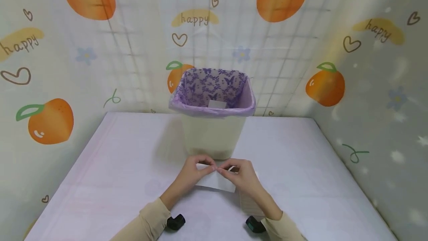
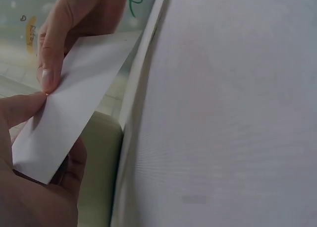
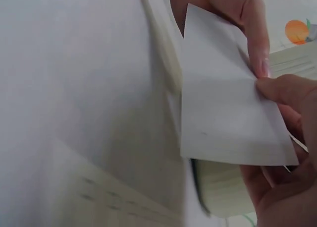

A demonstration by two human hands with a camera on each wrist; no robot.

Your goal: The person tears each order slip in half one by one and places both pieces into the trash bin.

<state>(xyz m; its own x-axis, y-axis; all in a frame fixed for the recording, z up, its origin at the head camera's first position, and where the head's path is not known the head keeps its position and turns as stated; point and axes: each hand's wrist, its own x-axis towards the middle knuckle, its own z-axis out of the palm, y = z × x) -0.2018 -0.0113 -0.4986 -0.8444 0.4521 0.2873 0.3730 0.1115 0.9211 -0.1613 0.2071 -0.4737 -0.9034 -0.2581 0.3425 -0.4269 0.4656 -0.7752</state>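
Note:
A white piece of paper (image 1: 215,182) is held over the table in front of the bin. My left hand (image 1: 197,170) pinches its upper edge between thumb and fingers. From the other side my right hand (image 1: 243,176) pinches the same edge, and the two thumb tips meet near its middle. In the right wrist view the paper (image 3: 228,103) shows a blank face with one tiny dark mark. The fingers behind the paper (image 2: 74,103) are partly hidden in the left wrist view. Beneath my right forearm lies a second sheet (image 1: 249,203) with faint printed lines.
Just beyond the hands stands a cream bin (image 1: 214,133) with a purple butterfly-patterned liner (image 1: 212,111) folded over its rim. A white piece of paper (image 1: 217,104) shows inside it. The white-covered table (image 1: 127,181) ends at a patterned curtain (image 1: 140,47) behind and at both sides.

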